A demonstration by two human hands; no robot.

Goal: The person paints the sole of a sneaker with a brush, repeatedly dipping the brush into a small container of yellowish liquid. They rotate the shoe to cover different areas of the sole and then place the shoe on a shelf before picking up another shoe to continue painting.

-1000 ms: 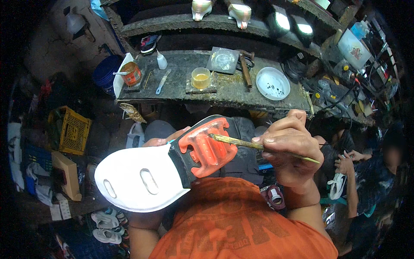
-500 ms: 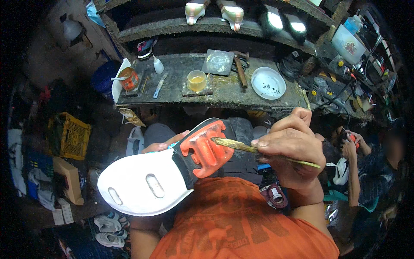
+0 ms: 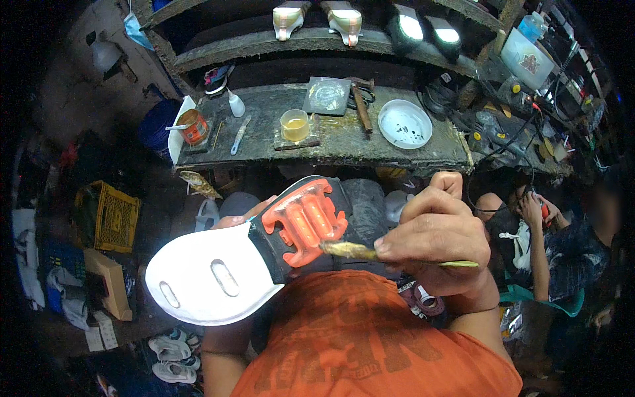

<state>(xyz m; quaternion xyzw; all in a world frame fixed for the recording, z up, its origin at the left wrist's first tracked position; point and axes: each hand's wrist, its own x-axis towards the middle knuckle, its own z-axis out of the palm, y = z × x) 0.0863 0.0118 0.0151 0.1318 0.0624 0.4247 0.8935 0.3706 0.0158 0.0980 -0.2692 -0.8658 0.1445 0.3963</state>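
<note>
I see a shoe sole, its white front part [image 3: 192,278] at lower left and its black heel part carrying an orange plastic piece [image 3: 304,221], held by my left hand [image 3: 241,216], whose fingers curl behind it; the rest of that hand is hidden underneath. My right hand [image 3: 433,235] grips a thin brush [image 3: 350,250] with a worn yellowish tip at the lower right edge of the orange piece. On the bench [image 3: 251,155] beyond them stand a cup of amber liquid [image 3: 294,126], an orange tin [image 3: 193,129], a white bottle [image 3: 236,106] and a knife [image 3: 239,135].
The bench also carries a hammer [image 3: 362,109], a plate [image 3: 326,96] and a white dish [image 3: 405,122]. Shoes [image 3: 347,25] sit on the shelf above. A yellow crate [image 3: 116,212] stands at left. A seated person [image 3: 562,258] works at right, hands on a red object.
The brush tip has moved down from the upper middle of the orange piece to its lower right edge, with my right hand shifted slightly lower. The sole has shifted slightly left.
</note>
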